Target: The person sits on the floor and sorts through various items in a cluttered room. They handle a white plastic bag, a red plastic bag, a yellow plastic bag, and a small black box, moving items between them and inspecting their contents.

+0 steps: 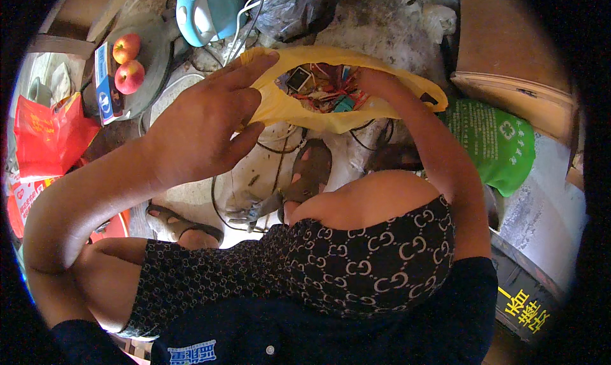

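Note:
A yellow plastic bag (329, 121) hangs with its mouth wide in front of me. My left hand (215, 112) grips its rim on the left side, thumb below and fingers above. Through the mouth, my right hand (377, 85) reaches in from the right; its fingertips are hidden among the contents. Red wires (315, 100) lie tangled inside, along with a small dark rectangular device (299, 79) with a light edge and a teal piece (342, 104). Whether the right fingers hold anything cannot be seen.
Two apples (129, 76) and a blue-white box (106, 90) rest on a round surface at left. Beyond the bag are a light-blue plastic container (195, 26) and a black plastic bag (298, 12). Cables (219, 212) trail near my sandals. A green bag (496, 145) lies right, below a wooden cabinet (515, 97).

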Demonstrator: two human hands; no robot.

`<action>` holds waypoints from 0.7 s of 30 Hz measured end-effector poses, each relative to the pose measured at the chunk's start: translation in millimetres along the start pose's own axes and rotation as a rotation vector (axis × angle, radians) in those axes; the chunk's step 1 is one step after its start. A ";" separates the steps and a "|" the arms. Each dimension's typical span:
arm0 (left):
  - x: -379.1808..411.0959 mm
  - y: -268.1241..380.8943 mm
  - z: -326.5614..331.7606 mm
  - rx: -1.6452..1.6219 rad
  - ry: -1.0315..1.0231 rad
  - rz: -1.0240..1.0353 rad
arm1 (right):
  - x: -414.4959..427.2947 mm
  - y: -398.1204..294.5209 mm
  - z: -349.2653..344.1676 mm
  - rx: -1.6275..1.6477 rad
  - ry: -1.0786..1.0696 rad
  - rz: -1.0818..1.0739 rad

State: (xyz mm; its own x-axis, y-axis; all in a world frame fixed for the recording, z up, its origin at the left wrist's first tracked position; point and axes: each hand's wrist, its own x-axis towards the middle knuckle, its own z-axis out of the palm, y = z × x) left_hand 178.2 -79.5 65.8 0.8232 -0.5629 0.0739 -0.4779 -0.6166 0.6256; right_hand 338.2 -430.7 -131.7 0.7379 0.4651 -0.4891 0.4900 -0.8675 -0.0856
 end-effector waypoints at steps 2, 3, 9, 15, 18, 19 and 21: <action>-0.5 1.6 -1.5 -0.021 -0.027 -0.034 | 7.0 0.7 -1.3 0.070 -0.041 -0.007; 2.3 -0.2 1.2 -0.044 -0.031 -0.032 | 4.8 4.2 -1.0 0.099 -0.068 0.005; -2.5 -2.8 2.0 0.058 0.027 0.032 | 4.5 -31.6 -18.8 0.289 -0.003 -0.051; 0.8 -4.4 5.6 0.023 0.021 0.017 | 21.9 3.9 20.7 0.104 -0.012 -0.117; 0.5 -6.6 5.8 -0.003 0.014 -0.002 | 38.7 21.8 48.4 -0.267 -0.174 -0.274; -2.2 -5.9 2.8 -0.010 -0.002 -0.037 | 41.5 9.0 40.9 -0.344 -0.254 -0.297; -6.7 -4.4 -0.3 -0.007 -0.007 -0.056 | 39.2 -6.0 33.1 -0.157 -0.345 -0.185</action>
State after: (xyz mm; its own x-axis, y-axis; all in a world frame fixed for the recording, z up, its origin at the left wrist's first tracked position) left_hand 174.9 -72.9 62.7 0.8465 -0.5314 0.0332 -0.4289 -0.6436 0.6339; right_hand 348.8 -413.1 -179.1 0.4455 0.5011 -0.7419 0.6839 -0.7253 -0.0792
